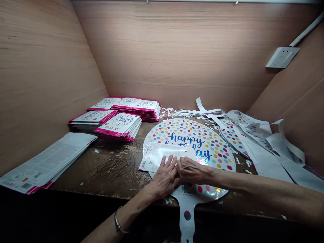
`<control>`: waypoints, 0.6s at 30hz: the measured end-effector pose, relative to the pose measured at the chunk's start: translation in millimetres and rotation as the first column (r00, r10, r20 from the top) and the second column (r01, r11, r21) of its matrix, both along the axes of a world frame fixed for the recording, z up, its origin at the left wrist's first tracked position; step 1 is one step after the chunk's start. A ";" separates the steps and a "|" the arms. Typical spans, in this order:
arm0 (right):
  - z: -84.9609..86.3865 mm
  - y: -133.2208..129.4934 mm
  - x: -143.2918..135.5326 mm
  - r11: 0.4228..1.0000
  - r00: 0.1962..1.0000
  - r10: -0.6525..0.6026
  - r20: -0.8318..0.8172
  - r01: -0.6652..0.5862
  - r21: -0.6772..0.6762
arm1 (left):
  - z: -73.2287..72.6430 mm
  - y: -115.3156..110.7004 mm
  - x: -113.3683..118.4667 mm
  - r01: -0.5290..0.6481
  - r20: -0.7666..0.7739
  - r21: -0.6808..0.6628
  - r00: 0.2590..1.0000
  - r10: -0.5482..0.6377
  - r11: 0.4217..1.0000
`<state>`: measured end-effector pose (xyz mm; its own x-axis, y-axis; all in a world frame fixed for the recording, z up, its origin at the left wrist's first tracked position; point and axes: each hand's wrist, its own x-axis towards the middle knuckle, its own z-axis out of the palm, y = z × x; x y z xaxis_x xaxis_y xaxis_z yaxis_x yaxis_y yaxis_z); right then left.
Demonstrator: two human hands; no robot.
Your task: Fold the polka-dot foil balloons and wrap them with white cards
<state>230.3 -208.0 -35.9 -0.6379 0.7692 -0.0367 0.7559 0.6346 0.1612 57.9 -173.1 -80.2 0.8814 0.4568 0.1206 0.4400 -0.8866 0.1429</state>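
A flat round foil balloon [215, 145] with coloured dots and blue "happy birthday" lettering lies on the table, its white tail [186, 216] hanging over the front edge. On top of it rests a white printed packaging card [154, 157] with a barcode, its back side up. My left hand [164, 177] lies flat on the card's lower right part, fingers stretched out. Right beside it, touching, my right hand [191, 169] is closed with curled fingers at the card's right end. What those fingers hold is hidden.
Several stacks of pink-edged printed packs [120, 123] stand at the back left. Flat cards [50, 158] lie at the left edge. Paper strips [265, 141] cover more dotted balloons [233, 135] at right. A socket [282, 57] is on the right wall.
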 end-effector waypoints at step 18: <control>-15.2 11.1 11.6 0.972 0.965 -0.233 -0.121 0.226 -0.069 | 4.5 -1.2 1.9 -0.021 -0.006 -0.008 1.000 0.021 1.000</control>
<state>242.0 -196.9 -51.1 -0.4464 0.8948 -0.0121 0.8944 0.4465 0.0242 59.8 -174.2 -75.7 0.8724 0.4758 0.1117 0.4589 -0.8761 0.1475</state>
